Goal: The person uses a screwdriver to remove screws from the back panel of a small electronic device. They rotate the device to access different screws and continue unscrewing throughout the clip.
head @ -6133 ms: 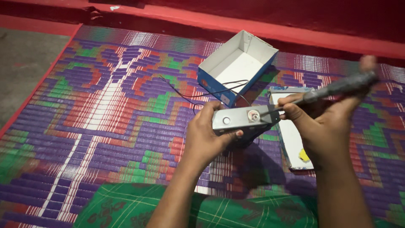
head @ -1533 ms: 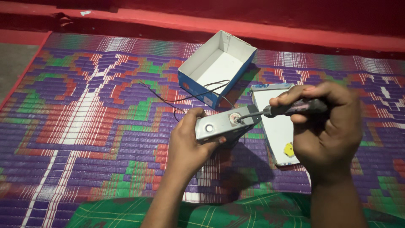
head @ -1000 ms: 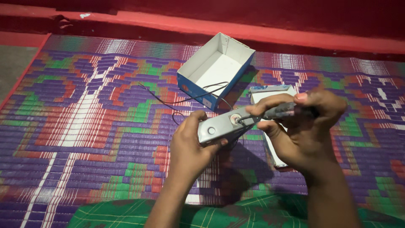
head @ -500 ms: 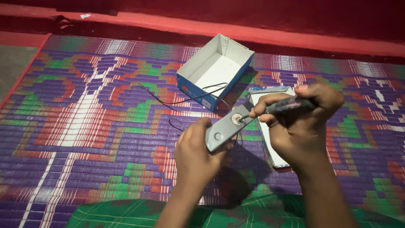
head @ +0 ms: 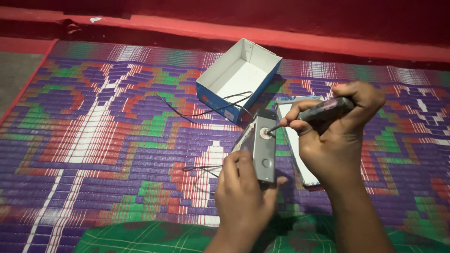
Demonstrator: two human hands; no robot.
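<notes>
Here, grey device (head: 263,149) lengthwise away, screwdriver (head: 315,112) crosswise

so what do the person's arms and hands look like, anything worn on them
Both forearms are bare with no sleeves in view. The left hand and right hand wear no gloves, and no rings, watch or bracelet show. Nails are short and unpainted.

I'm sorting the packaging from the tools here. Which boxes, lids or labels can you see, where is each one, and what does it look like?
Open box: on the mat beyond the hands, rectangular, blue outside, white inside, empty apart from a thin black wire draped over its near edge.
Box lid: flat on the mat, partly hidden behind the right hand, white with a light blue edge.
No screens or signs in view.
</notes>
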